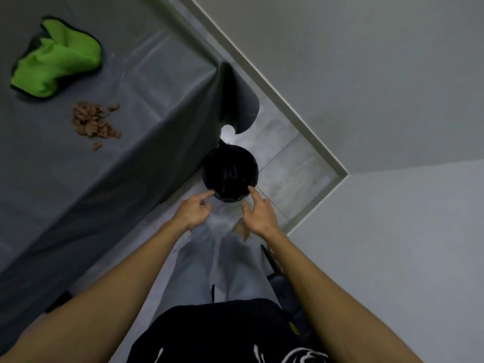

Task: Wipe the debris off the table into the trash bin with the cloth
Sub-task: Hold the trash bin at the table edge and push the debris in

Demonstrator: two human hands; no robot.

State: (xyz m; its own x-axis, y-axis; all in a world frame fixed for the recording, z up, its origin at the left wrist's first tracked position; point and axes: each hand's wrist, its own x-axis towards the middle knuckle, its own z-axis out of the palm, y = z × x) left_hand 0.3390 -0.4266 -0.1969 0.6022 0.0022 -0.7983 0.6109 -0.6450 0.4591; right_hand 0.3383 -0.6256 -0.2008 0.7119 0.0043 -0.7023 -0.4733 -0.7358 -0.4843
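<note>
A crumpled green cloth (56,58) lies on the grey-covered table (146,82) at the upper left. Just below it sits a pile of brown debris (93,123). A black trash bin (230,174) with a black liner stands on the floor beside the table's corner. My left hand (195,208) and my right hand (258,212) hang just in front of the bin's near rim, one on each side. Each index finger points at the rim, with the fingertips at or very near it. Neither hand holds anything.
The grey tablecloth hangs down over the table's edge (230,100) close to the bin. White walls (366,74) and a baseboard (327,153) form a corner behind the bin. My legs in light trousers (222,260) stand on the pale tiled floor.
</note>
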